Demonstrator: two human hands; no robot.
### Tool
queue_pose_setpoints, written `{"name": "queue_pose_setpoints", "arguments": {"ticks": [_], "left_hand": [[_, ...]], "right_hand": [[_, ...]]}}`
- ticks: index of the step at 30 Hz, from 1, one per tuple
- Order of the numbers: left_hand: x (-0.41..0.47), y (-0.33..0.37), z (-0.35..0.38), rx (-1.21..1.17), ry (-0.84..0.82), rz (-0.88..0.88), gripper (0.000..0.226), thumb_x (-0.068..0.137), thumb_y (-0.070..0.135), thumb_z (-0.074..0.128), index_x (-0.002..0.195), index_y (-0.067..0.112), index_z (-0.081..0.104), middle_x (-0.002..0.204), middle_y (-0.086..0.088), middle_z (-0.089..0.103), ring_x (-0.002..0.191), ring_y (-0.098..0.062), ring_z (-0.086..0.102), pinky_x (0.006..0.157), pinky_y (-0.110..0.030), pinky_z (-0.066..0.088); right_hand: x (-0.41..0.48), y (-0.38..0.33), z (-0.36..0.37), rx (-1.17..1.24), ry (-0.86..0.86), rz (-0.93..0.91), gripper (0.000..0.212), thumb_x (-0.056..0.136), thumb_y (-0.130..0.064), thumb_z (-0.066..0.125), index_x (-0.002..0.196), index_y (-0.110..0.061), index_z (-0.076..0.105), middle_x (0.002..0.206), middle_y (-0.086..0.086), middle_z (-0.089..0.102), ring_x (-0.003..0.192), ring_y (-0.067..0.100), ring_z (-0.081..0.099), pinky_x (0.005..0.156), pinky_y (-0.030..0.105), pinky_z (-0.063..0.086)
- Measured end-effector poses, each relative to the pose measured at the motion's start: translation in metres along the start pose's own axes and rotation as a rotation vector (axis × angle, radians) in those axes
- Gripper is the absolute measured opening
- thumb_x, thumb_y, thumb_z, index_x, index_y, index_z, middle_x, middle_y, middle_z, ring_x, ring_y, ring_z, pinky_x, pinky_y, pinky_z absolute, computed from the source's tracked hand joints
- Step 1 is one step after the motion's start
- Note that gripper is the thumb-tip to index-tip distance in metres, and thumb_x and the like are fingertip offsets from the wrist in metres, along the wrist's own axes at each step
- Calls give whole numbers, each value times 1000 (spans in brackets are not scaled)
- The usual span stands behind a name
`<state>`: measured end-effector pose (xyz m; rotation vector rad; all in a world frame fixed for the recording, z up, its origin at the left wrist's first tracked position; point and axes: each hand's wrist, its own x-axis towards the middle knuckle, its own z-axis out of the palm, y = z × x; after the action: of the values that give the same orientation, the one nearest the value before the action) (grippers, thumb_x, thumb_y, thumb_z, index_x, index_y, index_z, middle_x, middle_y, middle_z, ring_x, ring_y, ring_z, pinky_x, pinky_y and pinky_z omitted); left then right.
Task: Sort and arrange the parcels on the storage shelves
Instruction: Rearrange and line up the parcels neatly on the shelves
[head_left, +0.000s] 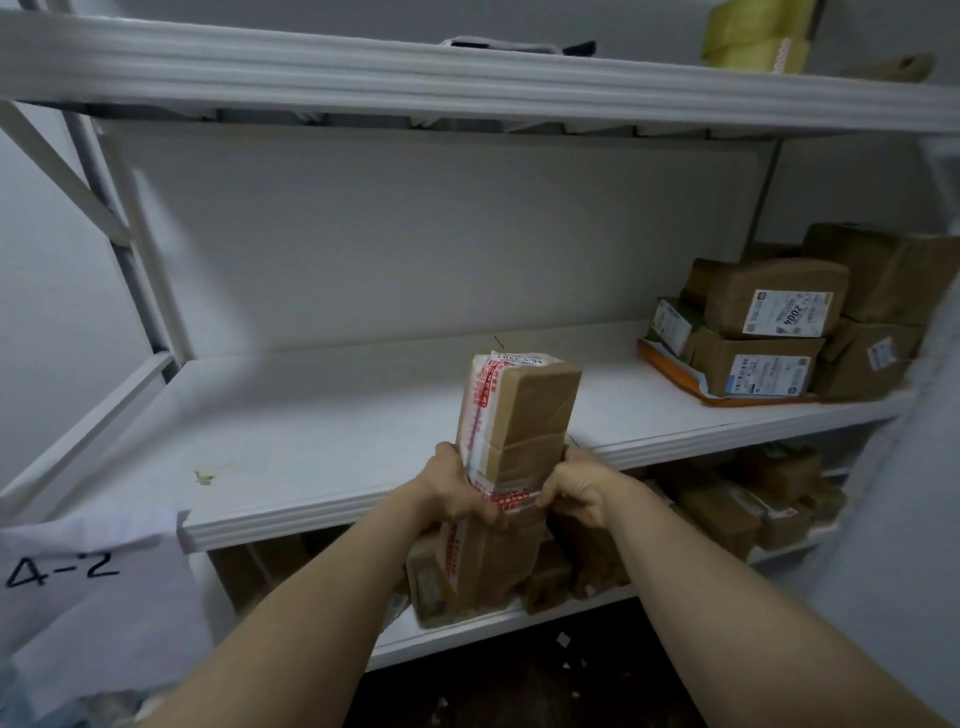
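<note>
While both hands, left (457, 486) and right (576, 486), clench the tall parcel (514, 431), middle shelf (311, 415) holds one stack (779, 332); we've most sorting left.

Parcel (519, 410) upright at front edge of middle shelf (311, 441), near centre. Left hand (454, 491) on parcel's left side, right hand (579, 488) on its right side, both low on it. Stack (769, 317) of parcels at right end of middle shelf, toward back, resting partly on flat tray (670, 371). Top shelf (467, 83) above; tape rolls (756, 41) on its right end. Lower shelf (467, 639) beneath, more parcels (722, 514) on it, centre to right. Paper (93, 587) hangs at left front corner of middle shelf.
</note>
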<state>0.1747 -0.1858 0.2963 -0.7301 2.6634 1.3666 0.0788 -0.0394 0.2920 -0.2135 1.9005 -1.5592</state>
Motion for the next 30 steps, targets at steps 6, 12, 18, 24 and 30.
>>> {"name": "queue_pose_setpoints", "arguments": {"ticks": [6,12,18,24,30], "left_hand": [[-13,-4,19,200,-63,19,88,63,21,86,126,15,24,113,-2,47,115,-25,51,92,-36,51],[-29,-17,27,379,-132,77,93,60,25,87,129,17,26,119,-3,49,115,-25,52,95,-37,49],[-59,-56,45,811,-59,206,78,71,27,79,131,15,30,128,-7,48,116,-28,52,90,-45,47],[-83,-84,57,821,25,179,67,86,15,64,140,18,24,143,-10,33,134,-30,32,92,-49,43],[-84,-99,65,-157,214,-436,57,95,21,47,145,4,26,130,-19,48,115,-35,50,96,-44,46]], "right_hand": [[-40,3,-8,493,206,-82,17,66,5,40,75,-7,46,78,12,55,81,26,55,68,34,49],[-82,12,-19,461,251,69,44,85,-50,49,107,-13,61,105,11,65,95,30,58,73,43,50],[-110,53,-3,80,175,365,61,73,-71,63,105,-19,68,103,13,69,96,30,65,76,51,57],[-108,100,24,176,218,506,43,82,-52,64,104,-16,68,107,9,67,103,26,62,66,51,59],[-95,121,48,342,123,534,42,87,-47,58,100,-10,72,102,13,70,94,27,64,76,44,56]]}}
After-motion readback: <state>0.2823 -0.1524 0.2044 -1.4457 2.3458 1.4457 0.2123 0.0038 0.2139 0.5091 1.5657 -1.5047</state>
